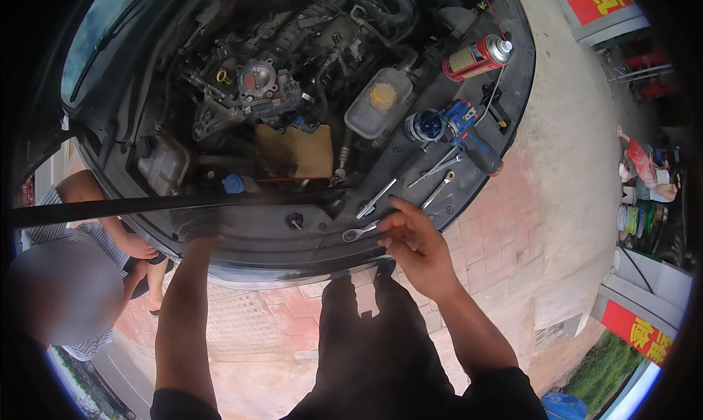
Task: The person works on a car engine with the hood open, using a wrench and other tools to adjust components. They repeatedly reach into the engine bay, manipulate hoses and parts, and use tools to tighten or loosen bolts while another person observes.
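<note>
My left arm reaches up to the front edge of the engine bay. My left hand (206,241) is mostly hidden and blurred near the long black strip (146,211), so its fingers do not show. My right hand (414,248) hovers over the front panel with fingers loosely bent and apart. Close to its fingertips lies a ratchet (353,235), whose handle is partly covered by the hand. A slim silver tool (377,198) and a ratcheting wrench (439,189) lie just beyond.
On the panel's right are a blue cordless power tool (476,142), a jar (426,125) and a red spray can (474,58). Behind are a coolant tank (377,105), an exposed throttle body (258,79) and a dirty air filter (293,153). Another person (95,273) sits at left.
</note>
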The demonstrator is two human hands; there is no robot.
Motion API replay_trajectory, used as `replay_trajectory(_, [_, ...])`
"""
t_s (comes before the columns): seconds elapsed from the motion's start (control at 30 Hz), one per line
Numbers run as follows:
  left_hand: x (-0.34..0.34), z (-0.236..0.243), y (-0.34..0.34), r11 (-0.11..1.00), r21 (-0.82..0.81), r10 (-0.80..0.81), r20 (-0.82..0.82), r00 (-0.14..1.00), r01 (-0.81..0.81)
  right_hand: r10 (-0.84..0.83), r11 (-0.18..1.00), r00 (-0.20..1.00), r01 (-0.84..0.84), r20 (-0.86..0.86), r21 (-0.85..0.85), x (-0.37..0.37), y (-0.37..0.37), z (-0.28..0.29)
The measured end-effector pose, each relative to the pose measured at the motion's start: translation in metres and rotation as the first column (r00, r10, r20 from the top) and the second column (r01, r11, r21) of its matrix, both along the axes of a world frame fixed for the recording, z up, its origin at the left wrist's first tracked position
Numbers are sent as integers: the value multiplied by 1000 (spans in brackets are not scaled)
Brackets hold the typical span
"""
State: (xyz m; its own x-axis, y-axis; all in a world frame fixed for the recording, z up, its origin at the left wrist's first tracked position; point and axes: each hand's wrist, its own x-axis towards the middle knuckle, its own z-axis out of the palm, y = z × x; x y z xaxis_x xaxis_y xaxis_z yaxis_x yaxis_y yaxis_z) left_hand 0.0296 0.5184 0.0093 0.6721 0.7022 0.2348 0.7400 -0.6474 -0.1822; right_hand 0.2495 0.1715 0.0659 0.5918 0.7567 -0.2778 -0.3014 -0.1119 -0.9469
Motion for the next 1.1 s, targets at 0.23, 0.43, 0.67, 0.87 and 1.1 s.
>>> replay_trajectory(0.23, [-19, -24, 13, 999, -9, 32, 68, 997, -31, 618, 764, 53, 194, 784, -616, 152, 18, 2])
replay_trajectory(0.43, [-32, -39, 20, 997, 66, -24, -32, 999, 26, 775, 629, -71, 182, 627, -756, 172, 34, -13])
replay_trajectory(0.67, [-21, -19, 10, 997, -13, 69, -132, 989, -71, 525, 770, 570, -1, 632, -638, 165, 25, 10])
replay_trajectory(0.87, [-11, -21, 7, 997, -71, -14, 117, 993, 23, 111, 948, 798, 93, -593, 303, 125, 0, 22])
replay_trajectory(1.1, [-4, 3, 1, 986, 31, -167, 113, 979, 165, 273, 851, 617, 204, -738, 485, 44, 70, -32])
